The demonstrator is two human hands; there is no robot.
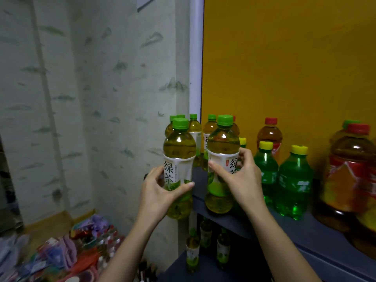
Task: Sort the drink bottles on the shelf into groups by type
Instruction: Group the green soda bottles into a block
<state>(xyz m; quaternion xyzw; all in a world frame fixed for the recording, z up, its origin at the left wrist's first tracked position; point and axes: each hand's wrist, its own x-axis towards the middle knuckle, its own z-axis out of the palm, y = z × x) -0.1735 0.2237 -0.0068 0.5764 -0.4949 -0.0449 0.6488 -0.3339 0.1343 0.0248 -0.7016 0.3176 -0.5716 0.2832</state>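
Bamboo-print wallpaper (91, 98) covers the wall on the left. To the right, a yellow back panel (284, 68) rises behind a dark blue-grey shelf board (305, 231).

The left hand (160, 192) grips the left green tea bottle (179, 157), with the thumb across the lower label and the fingers curled round the far side. This bottle is held just off the shelf's left end. The right hand (242, 180) wraps the right green tea bottle (222, 147) the same way, at the shelf's front edge; whether its base rests on the board cannot be told.

Both bottles stand upright with green caps on top and hold pale yellow-green liquid up to the shoulder. Their white labels read 绿茶 downward over a leaf picture. On the right bottle the hand covers part of the second character, and a small red stamp sits beside the writing.

More green tea bottles (194, 129) stand just behind. Further right are two green soda bottles (294, 180) with yellow caps, a brown tea bottle (269, 135) with a red cap, and large red-labelled bottles (352, 169) of amber liquid whose print is too blurred to read.

Three lower-shelf tea bottles (192, 253) stand upright below. Blurred colourful packets (61, 255) lie at lower left.
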